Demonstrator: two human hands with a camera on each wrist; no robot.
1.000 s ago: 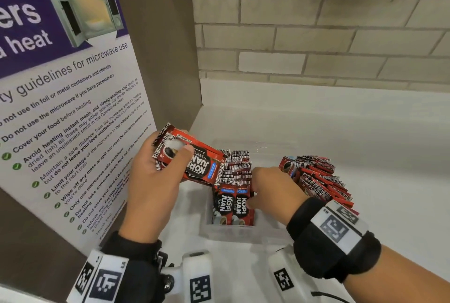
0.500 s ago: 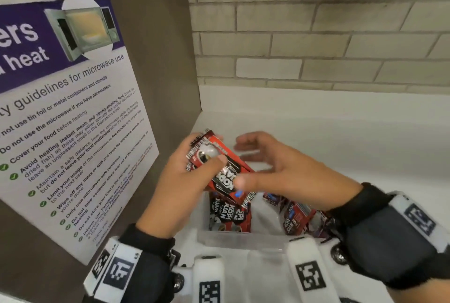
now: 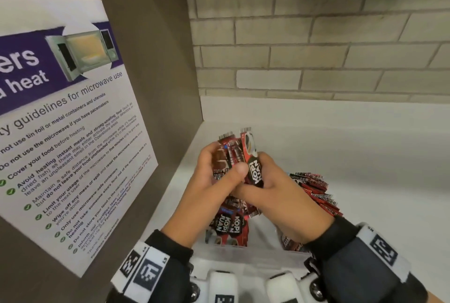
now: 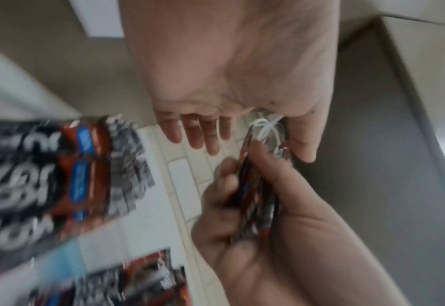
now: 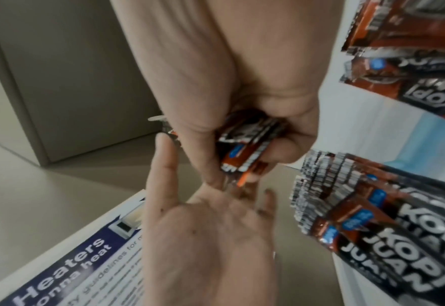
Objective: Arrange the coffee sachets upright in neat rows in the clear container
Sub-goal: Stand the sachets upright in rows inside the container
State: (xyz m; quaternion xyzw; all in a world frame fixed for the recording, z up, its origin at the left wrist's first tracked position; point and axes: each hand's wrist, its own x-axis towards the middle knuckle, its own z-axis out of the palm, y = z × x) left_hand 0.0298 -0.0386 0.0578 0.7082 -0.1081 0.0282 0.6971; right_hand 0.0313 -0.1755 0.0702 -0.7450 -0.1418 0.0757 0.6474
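Both hands were found closed on one small bundle of sachets [image 3: 239, 156] above the clear container [image 3: 248, 252]: left hand [image 3: 209, 181] gripping with thumb across, right hand [image 3: 280, 195] pinching the lower end. Advised: square the edges by tapping, then lower upright beside the standing row [image 3: 229, 225]. A loose pile [image 3: 314, 190] lay on the worktop [image 3: 377, 169].

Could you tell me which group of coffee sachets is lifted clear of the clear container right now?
The bundle gripped between both hands; the others stand in the container.
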